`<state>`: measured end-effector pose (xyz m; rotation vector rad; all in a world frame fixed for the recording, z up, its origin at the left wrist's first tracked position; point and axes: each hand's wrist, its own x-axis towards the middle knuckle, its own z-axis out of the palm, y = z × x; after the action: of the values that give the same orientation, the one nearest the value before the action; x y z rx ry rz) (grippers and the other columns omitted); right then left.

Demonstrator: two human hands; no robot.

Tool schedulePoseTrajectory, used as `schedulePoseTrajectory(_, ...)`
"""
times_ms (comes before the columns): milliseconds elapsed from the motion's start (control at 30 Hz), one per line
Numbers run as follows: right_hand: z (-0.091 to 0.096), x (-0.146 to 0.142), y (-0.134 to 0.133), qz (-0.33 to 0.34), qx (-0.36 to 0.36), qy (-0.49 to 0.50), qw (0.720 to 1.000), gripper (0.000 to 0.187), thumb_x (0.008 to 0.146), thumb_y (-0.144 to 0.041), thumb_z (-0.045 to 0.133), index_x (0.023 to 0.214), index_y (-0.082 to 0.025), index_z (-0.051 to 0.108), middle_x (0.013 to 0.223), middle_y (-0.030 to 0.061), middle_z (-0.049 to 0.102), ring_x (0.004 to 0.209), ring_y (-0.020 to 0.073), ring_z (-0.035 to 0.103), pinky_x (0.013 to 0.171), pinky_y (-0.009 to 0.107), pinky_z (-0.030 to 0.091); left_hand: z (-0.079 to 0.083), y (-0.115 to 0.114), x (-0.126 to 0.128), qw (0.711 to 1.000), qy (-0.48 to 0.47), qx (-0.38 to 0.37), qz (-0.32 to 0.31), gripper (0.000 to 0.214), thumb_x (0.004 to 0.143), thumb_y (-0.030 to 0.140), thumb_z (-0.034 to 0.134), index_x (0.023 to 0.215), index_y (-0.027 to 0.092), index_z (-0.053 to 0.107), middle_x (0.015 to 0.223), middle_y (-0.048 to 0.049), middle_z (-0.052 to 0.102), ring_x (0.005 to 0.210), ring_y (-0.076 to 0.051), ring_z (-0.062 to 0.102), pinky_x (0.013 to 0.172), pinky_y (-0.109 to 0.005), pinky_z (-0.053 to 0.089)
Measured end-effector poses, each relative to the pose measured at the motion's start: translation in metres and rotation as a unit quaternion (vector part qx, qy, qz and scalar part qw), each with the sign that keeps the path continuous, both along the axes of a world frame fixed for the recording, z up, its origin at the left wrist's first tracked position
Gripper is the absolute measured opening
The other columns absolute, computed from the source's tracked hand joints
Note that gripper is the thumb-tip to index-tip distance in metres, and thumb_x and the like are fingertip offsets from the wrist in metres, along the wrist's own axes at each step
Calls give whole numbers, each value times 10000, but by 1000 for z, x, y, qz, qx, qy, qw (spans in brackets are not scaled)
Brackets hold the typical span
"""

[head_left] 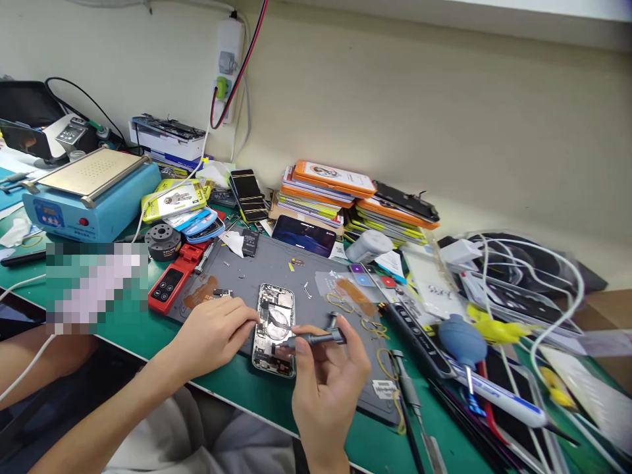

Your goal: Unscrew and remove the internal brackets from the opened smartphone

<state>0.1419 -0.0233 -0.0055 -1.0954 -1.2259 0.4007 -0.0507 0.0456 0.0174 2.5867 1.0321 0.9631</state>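
An opened smartphone lies on the grey work mat, its inner parts and a round coil showing. My left hand is closed, with bent fingertips against the phone's left edge; its thumb is mostly hidden. A dark grey screwdriver is held between the thumb and fingers of my right hand. It lies nearly level over the phone's lower right part. Whether its tip touches the phone, I cannot tell. A dark strip crosses the coil; its kind is unclear.
A red device and a black round holder stand left of the mat. Stacked orange boxes and a dark phone are behind. A blue air blower, tools and cables crowd the right. Another person's arm is at left.
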Motion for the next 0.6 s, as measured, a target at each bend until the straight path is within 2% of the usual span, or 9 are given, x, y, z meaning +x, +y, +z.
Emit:
schedulePoseTrajectory(200,-3,-5,11,31,36,-94,994,642,1110,-96,636,1661,-322,395,1187,79,738,977,173,809,753,249,705,0,-1,1,999,-1,-6,32,198,1173,244,504,1089,219,681,967,-9,756,855,-211,695,767,-340,491)
schedulePoseTrajectory(367,-3,-6,12,34,27,-110,993,648,1111,-87,631,1663,-331,395,1183,64,734,984,163,812,798,249,705,-2,0,0,1000,8,-6,24,211,1178,249,497,1080,217,681,962,-9,753,863,-213,697,788,-342,490)
schedulePoseTrajectory(600,-3,-5,11,36,12,-112,993,641,1117,-107,628,1662,-351,397,1173,50,743,933,158,812,775,247,708,-2,1,2,1000,2,-9,24,219,1178,246,488,1086,217,685,959,-9,762,861,-207,705,783,-345,493)
